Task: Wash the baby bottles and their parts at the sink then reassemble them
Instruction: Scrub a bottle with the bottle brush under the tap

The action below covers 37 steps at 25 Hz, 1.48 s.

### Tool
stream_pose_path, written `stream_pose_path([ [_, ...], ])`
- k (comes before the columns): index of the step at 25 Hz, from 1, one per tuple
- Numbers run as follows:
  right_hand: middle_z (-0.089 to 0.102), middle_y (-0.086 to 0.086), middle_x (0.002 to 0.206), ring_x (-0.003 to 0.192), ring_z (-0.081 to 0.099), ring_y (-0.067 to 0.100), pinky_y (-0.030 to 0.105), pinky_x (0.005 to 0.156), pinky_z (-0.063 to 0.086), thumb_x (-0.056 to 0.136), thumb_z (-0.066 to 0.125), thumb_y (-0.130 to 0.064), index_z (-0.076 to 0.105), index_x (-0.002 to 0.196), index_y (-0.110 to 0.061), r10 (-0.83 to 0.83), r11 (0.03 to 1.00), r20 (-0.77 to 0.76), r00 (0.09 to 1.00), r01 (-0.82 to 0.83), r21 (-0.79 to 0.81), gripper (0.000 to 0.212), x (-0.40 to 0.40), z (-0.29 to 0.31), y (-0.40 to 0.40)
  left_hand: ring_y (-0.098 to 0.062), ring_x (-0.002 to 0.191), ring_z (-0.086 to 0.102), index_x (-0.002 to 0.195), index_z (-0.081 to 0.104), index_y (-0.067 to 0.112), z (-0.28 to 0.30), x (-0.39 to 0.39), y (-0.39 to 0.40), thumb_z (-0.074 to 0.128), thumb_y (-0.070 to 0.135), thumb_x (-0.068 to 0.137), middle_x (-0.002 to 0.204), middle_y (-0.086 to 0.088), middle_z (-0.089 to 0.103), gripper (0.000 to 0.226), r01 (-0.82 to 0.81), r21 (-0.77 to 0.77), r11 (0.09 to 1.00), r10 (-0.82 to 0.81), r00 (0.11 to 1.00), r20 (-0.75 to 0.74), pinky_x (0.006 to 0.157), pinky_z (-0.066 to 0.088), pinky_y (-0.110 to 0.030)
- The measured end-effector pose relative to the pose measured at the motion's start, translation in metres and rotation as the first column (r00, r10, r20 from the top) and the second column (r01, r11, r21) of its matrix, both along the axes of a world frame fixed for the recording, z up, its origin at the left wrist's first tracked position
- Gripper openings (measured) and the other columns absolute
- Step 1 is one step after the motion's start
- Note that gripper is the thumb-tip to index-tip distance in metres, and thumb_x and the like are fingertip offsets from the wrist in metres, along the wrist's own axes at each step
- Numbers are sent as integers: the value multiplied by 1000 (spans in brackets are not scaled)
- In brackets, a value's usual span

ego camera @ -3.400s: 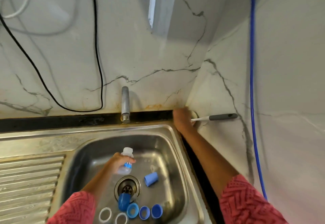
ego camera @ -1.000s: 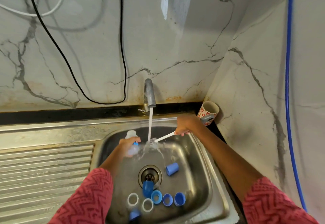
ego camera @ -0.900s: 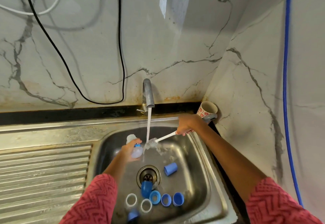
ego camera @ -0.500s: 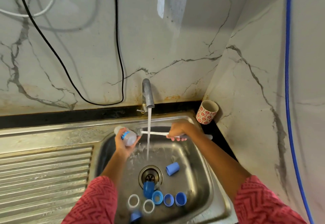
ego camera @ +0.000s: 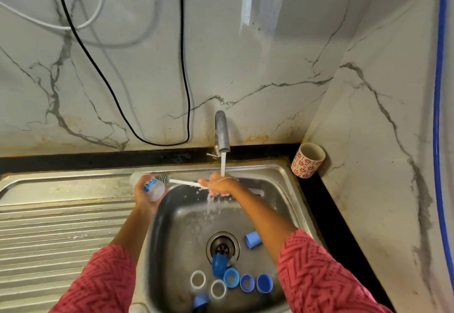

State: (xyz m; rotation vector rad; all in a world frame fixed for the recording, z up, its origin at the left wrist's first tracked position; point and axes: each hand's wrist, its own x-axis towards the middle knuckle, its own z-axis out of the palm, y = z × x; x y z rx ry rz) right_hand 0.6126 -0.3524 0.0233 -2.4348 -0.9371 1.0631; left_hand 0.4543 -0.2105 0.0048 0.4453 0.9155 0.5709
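the left hand [ego camera: 147, 196] now holds the bottle [ego camera: 152, 188] tilted at centre-left of the frame; the right hand [ego camera: 221, 186] grips the brush [ego camera: 180, 182] under the tap stream [ego camera: 223, 165] — bristles have reached the bottle mouth; scrubbing looks imminent; caps [ego camera: 264, 283] wait low in the sink [ego camera: 282, 172].

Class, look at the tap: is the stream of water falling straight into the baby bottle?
No. The water lands on the right hand gripping the bottle brush, while the left hand holds the baby bottle off to the side.

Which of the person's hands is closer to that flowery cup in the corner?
The right hand, under the tap's stream, is nearer the cup; the left hand holds the bottle farther away.
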Motion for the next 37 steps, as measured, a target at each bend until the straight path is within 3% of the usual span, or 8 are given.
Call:
stream_pose_path([
  [6, 46, -2, 58, 48, 36, 10, 22, 51, 31, 94, 38, -59, 50, 65, -15, 7, 969, 19, 1000, -3, -248, 54, 47, 45, -70, -31, 105, 57, 115, 50, 15, -19, 58, -70, 66, 22, 82, 110, -14, 53, 37, 135, -175, 975, -139, 990, -9, 95, 49, -44],
  [10, 45, -7, 40, 29, 33, 4, 16, 37, 29, 92, 46, -58, 55, 60, -12, 7, 944, 57, 998, 13, -331, 57, 83, 94, -131, -24, 76, 56, 92, 53, 7, -15, 89, -110, 53, 27, 89, 88, -14, 53, 20, 367, -211, 906, -372, 928, 17, 69, 54, -33],
  [13, 47, -4, 46, 31, 34, 6, 15, 37, 30, 91, 48, -57, 57, 59, -12, 20, 929, 129, 991, 30, -369, 56, 89, 116, -159, -24, 68, 59, 108, 51, 2, -1, 90, -89, 56, 32, 86, 90, -15, 54, 37, 473, -87, 877, -481, 863, -157, 60, 53, -33],
  [17, 47, -6, 42, 32, 36, 6, 16, 38, 31, 89, 50, -58, 56, 57, -12, -6, 961, 166, 986, 52, -270, 56, 69, 115, -160, -21, 83, 55, 104, 51, 11, 50, 98, -50, 63, 22, 83, 95, -10, 52, 26, 345, 78, 936, -337, 937, -94, 90, 48, -35],
  [20, 49, -8, 43, 42, 44, 8, 22, 51, 38, 90, 51, -55, 60, 59, -14, 3, 971, 273, 962, 62, -230, 53, 46, 107, -145, -21, 88, 57, 104, 54, 13, 75, 116, -40, 64, 21, 83, 99, -8, 55, 24, 341, 119, 933, -346, 938, 24, 85, 50, -32],
  [24, 55, 4, 80, 97, 58, 24, 37, 91, 41, 95, 48, -35, 59, 93, -6, -11, 934, 498, 867, 188, -306, 31, 38, 116, -154, -19, 85, 57, 92, 55, 15, 67, 122, -48, 61, 24, 84, 98, -7, 54, 13, 323, 119, 939, -330, 943, 37, 84, 49, -32],
  [30, 62, 4, 109, 105, 60, 21, 28, 80, 42, 95, 49, -26, 58, 113, -9, -135, 803, 829, 542, 551, -229, 27, 75, 178, -183, -19, 85, 59, 100, 57, 12, 85, 148, -69, 48, 35, 92, 93, -9, 59, 26, 400, 102, 911, -413, 893, 180, 88, 47, -32],
  [37, 63, 1, 111, 102, 62, 17, 27, 79, 45, 94, 51, -24, 60, 113, -14, 122, 719, 776, 618, 484, -499, 23, 107, 133, -176, -17, 81, 57, 106, 54, 13, 60, 151, -70, 55, 31, 90, 96, -5, 57, 25, 248, 177, 952, -238, 968, -79, 68, 46, -26],
])
